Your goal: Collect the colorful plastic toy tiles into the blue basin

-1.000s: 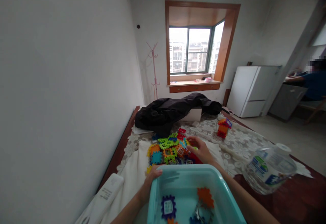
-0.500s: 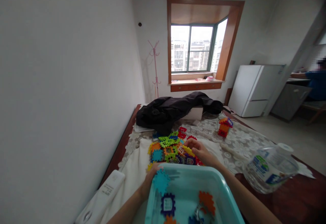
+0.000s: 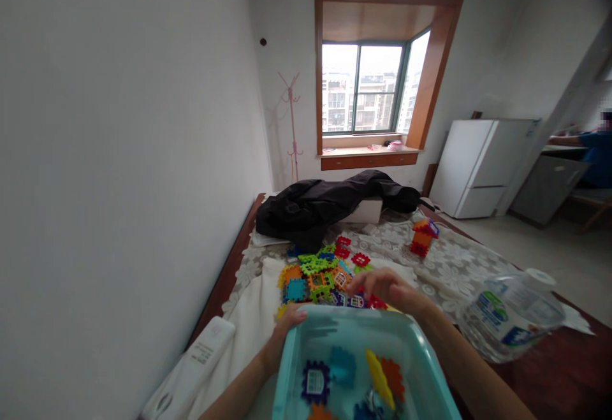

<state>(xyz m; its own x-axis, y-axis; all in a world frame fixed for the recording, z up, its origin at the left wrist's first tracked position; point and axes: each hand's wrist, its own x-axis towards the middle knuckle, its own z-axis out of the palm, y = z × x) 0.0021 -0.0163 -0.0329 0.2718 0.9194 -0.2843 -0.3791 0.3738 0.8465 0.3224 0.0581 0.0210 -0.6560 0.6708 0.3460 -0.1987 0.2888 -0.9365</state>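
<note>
My left hand [image 3: 285, 331] is closed on the left far corner of a light teal plastic basin [image 3: 368, 313]. Inside the basin lie a purple window piece [image 3: 315, 382], a light blue piece [image 3: 343, 366], a yellow piece [image 3: 380, 378], an orange piece [image 3: 393, 376] and a dark blue piece. My right hand [image 3: 389, 289] hovers just past the far rim, fingers stretched loosely over a pile of interlocking plastic building pieces, and seems to hold nothing. Green pieces [image 3: 318, 262], a blue piece [image 3: 295, 290] and red pieces are in that pile, partly hidden by the hand.
A large clear plastic bottle [image 3: 511, 318] stands at the right. Farther back is a small orange block house [image 3: 423, 238]. Black cloth [image 3: 310, 210] covers the table's far end. A white device [image 3: 196, 366] lies at the left near the wall. A person in blue [image 3: 597, 155] is at far right.
The yellow piece has gone from my right hand into the basin. The light blue piece has dropped from beside the left rim to the basin floor. My right hand has shifted slightly right.
</note>
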